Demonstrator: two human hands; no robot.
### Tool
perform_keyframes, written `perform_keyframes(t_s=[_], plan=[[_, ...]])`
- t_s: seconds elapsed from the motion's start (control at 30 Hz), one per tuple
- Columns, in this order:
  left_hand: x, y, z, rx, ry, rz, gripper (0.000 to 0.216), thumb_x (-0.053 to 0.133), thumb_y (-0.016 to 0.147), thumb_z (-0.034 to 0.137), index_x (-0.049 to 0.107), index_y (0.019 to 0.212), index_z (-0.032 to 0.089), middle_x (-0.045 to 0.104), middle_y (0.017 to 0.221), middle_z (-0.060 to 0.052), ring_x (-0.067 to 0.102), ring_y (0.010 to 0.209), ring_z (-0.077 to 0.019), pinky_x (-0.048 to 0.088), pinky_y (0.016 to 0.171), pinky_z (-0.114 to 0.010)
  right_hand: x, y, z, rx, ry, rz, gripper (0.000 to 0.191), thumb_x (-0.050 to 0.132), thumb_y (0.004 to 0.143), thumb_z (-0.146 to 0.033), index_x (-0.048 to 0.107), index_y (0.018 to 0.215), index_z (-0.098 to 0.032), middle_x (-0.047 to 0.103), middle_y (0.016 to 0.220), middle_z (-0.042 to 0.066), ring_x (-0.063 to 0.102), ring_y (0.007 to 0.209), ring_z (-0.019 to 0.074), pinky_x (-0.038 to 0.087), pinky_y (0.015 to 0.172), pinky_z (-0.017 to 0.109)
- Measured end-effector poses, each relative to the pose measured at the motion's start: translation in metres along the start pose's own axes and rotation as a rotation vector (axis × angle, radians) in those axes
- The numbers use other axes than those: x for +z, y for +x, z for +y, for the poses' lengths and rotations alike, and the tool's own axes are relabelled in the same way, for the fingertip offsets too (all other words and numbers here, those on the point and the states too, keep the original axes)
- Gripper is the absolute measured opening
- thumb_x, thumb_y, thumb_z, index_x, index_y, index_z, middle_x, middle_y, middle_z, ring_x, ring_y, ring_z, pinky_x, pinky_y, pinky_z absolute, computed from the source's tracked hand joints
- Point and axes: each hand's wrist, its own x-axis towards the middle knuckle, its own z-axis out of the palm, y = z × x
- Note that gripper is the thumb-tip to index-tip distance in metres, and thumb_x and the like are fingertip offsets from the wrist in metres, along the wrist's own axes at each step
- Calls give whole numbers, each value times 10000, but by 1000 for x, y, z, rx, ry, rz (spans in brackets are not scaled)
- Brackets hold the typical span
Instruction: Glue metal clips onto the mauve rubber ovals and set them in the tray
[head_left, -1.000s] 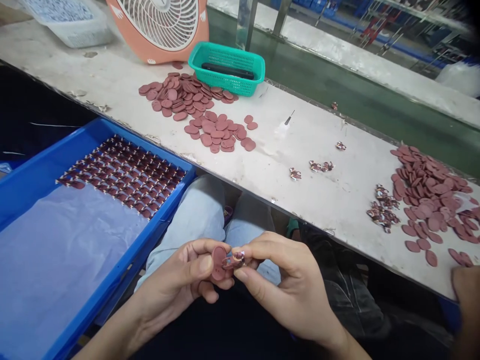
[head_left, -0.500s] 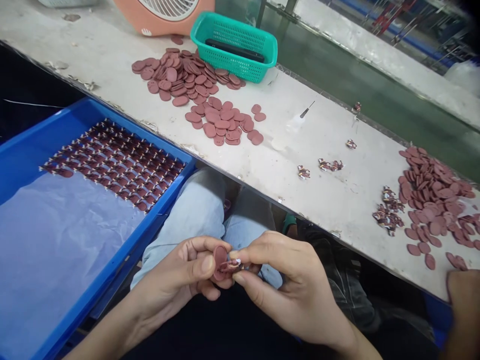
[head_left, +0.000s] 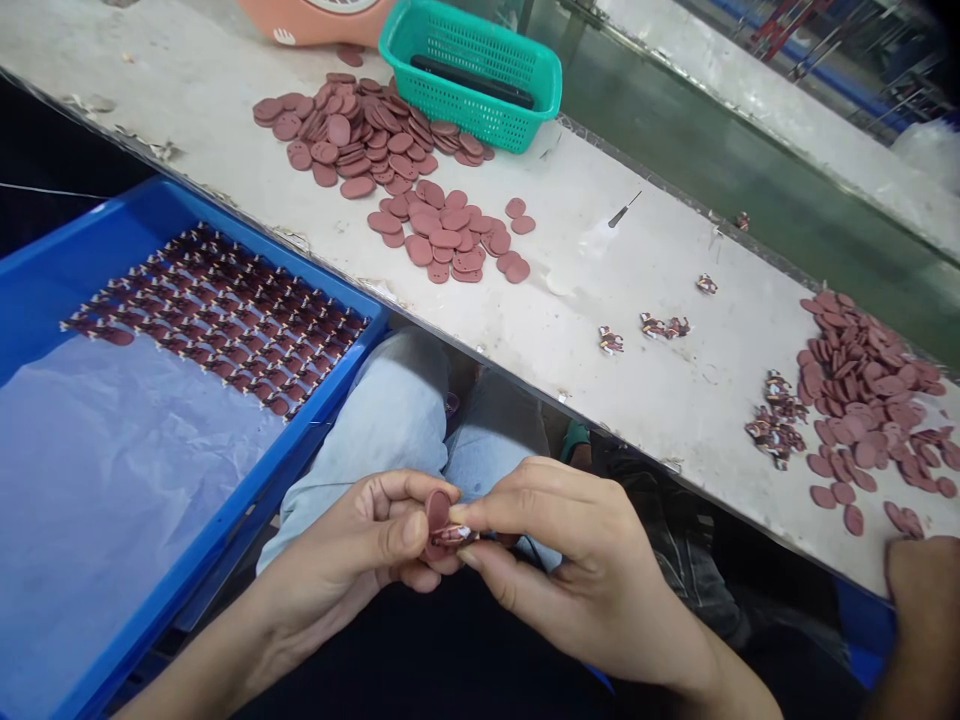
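The blue tray point(head_left: 247, 510) is left of my fingers, with rows of assembled pieces point(head_left: 217, 315) on it. My left hand point(head_left: 352, 540) is clenched on an oval maroon disc point(head_left: 439, 510), thumb on its face. My right hand point(head_left: 577, 550) grips a small printed piece point(head_left: 454, 536) between thumb and forefinger, right at the disc. Change since a second ago: the piece has shifted left, from the disc's edge onto its lower part. Further right of my fingers, on the bench point(head_left: 660, 400), lie loose discs point(head_left: 862, 400). A co-worker's hand point(head_left: 922, 610) is at far right.
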Motion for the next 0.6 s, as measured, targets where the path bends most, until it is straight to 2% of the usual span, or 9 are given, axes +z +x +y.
perform_keyframes(t_s=[0.4, 0.6], plan=[[0, 0, 0, -11, 21, 78, 311, 926, 637, 382, 783, 819, 173, 721, 676, -17, 649, 604, -106, 529, 557, -154, 2, 0, 4, -11, 1, -13, 188, 685, 866, -83, 692, 1002, -213, 744, 794, 17, 690, 678, 130, 559, 657, 250], [1, -1, 1, -1, 13, 83, 341, 938, 610, 390, 792, 830, 176, 729, 668, -28, 654, 596, -114, 521, 540, -155, 0, 1, 3, 12, 27, -56, 195, 662, 887, -110, 705, 1036, -229, 747, 800, 20, 693, 689, 137, 561, 661, 256]])
